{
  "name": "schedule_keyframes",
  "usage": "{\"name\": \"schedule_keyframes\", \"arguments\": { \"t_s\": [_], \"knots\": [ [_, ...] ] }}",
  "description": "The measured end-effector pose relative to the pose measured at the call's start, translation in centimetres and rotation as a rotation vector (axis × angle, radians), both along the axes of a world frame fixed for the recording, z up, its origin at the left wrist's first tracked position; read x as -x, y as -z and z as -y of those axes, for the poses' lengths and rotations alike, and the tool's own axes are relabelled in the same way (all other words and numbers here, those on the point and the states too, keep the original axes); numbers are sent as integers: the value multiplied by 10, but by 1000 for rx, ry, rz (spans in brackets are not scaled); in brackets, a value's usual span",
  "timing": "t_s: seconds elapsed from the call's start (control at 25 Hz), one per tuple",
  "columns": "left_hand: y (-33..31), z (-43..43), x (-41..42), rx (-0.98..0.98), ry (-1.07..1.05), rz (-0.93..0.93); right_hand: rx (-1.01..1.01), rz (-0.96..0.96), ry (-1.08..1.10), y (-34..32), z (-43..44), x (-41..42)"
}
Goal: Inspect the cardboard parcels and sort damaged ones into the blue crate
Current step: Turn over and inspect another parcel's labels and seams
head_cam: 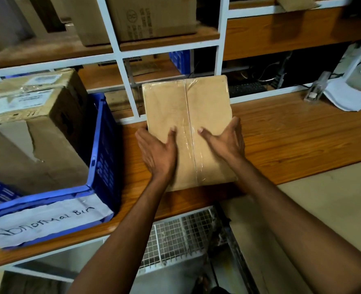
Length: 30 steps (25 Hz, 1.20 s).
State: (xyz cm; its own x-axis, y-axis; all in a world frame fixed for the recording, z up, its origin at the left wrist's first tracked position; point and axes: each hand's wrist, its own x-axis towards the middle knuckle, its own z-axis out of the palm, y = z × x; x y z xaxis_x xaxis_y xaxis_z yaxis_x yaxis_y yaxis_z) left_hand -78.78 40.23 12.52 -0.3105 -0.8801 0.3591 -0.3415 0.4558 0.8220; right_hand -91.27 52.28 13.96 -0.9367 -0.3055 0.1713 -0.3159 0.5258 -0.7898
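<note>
Head view: left hand (pixel 156 152) and right hand (pixel 226 143) clasp parcel (pixel 207 102) beside loaded blue crate (pixel 106 145).

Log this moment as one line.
stage: inspection | left hand: grips flat taped cardboard parcel | right hand: grips same parcel | blue plastic crate: holds torn cardboard box

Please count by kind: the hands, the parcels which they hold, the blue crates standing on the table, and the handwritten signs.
hands: 2, the left hand and the right hand
parcel held by both: 1
blue crate on the table: 1
handwritten sign: 1
total: 5
</note>
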Motion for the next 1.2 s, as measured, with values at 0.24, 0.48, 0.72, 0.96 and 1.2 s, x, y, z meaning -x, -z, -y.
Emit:
{"name": "schedule_keyframes", "arguments": {
  "t_s": [0.24,0.48,0.72,0.96,1.2],
  "knots": [
    [7,6,-4,-14,131,53,-99,94,-162,-7,-6,15],
    [34,22,-16,43,204,-9,-25,73,-125,12,-15,13],
    [40,28,-18,62,192,31,38,108,-124,23,-14,12],
    [52,23,-21,100,55,-3,179,14,-5,53,-27,-9],
    [48,26,-28,20,293,87,155,183,-107,46,-28,-6]
  ]
}}
